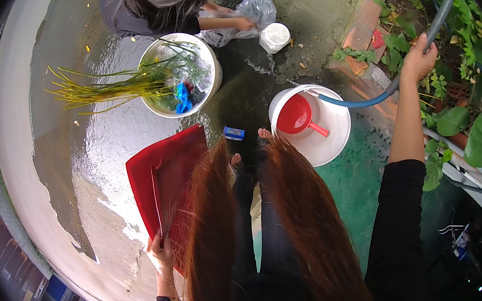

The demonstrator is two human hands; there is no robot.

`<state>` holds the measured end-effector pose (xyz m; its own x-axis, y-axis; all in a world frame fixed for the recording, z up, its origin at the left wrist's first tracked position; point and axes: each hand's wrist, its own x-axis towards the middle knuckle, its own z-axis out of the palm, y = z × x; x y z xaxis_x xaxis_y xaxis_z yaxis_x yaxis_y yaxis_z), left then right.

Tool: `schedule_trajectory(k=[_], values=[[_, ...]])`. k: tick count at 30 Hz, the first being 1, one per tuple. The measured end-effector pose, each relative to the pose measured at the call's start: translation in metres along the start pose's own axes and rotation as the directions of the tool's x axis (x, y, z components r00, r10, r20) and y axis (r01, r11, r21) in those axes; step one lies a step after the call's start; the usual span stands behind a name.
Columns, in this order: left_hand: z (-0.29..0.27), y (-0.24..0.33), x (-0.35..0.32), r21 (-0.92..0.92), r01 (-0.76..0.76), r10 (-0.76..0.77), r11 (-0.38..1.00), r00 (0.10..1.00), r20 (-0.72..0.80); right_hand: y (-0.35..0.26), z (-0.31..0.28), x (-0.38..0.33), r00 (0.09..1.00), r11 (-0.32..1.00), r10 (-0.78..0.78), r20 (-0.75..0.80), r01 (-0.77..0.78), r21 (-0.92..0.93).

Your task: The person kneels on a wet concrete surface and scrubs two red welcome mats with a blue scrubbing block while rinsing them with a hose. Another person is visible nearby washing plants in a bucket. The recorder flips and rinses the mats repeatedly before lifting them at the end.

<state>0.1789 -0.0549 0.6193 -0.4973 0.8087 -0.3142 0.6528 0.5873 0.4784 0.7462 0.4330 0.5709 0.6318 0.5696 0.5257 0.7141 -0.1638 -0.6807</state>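
1. Left hand: closed on the lower edge of a red plastic tray, thumb over the rim. The tray hangs tilted at the person's left side, above the wet concrete floor.
2. Right hand: arm stretched out to the right, fingers wrapped round a grey-blue hose, gripping where it rises toward the plants.
3. Hose: its free end lies over the rim of a white bucket, which stands just in front of the person's bare feet. Judged limp and springy, slick when wet; best held close to the outlet so the end does not flick out.
4. Red dipper: lies inside the bucket, handle pointing right.
5. Tray: judged light and stiff, though wide and awkward one-handed; a grip at the rim's middle seems steadier.
6. White basin: holds water, long green-yellow stems that jut out to the left, and a blue item.
7. Small blue box: on the floor between basin and bucket.
8. Another person: crouches at the top, hands on a clear plastic bag, beside a white lidded tub.
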Motion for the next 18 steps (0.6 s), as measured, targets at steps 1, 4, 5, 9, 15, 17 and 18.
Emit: schedule_trajectory(k=[1, 4, 5, 9, 15, 17, 18], values=[[-0.005, 0.021, 0.002, 0.0, -0.03, 0.03, 1.0, 0.999, 0.015, -0.009, -0.016, -0.004, 1.0, 1.0, -0.021, 0.02, 0.021, 0.005], [-0.013, 0.011, 0.002, 0.092, -0.15, 0.144, 0.984, 0.987, 0.073, -0.004, -0.058, -0.015, 0.989, 0.988, -0.143, 0.03, 0.144, -0.052], [-0.014, 0.008, 0.002, 0.117, -0.148, 0.138, 0.982, 0.986, 0.095, -0.001, -0.067, -0.021, 0.986, 0.985, -0.167, 0.022, 0.168, -0.027], [-0.016, 0.009, -0.003, 0.149, -0.177, 0.169, 0.973, 0.984, 0.062, 0.002, -0.077, -0.073, 0.98, 0.986, -0.169, 0.101, 0.169, 0.008], [-0.023, 0.001, -0.014, 0.157, -0.192, 0.193, 0.969, 0.981, 0.003, 0.054, -0.053, -0.195, 0.957, 1.0, -0.009, 0.289, 0.002, 0.026], [-0.03, 0.003, -0.021, 0.185, -0.204, 0.211, 0.961, 0.977, -0.017, 0.077, -0.051, -0.24, 0.929, 0.997, 0.024, 0.37, -0.051, 0.063], [-0.034, 0.002, -0.026, 0.178, -0.181, 0.19, 0.967, 0.981, -0.036, 0.084, -0.052, -0.26, 0.908, 0.997, 0.068, 0.414, -0.082, 0.015]])
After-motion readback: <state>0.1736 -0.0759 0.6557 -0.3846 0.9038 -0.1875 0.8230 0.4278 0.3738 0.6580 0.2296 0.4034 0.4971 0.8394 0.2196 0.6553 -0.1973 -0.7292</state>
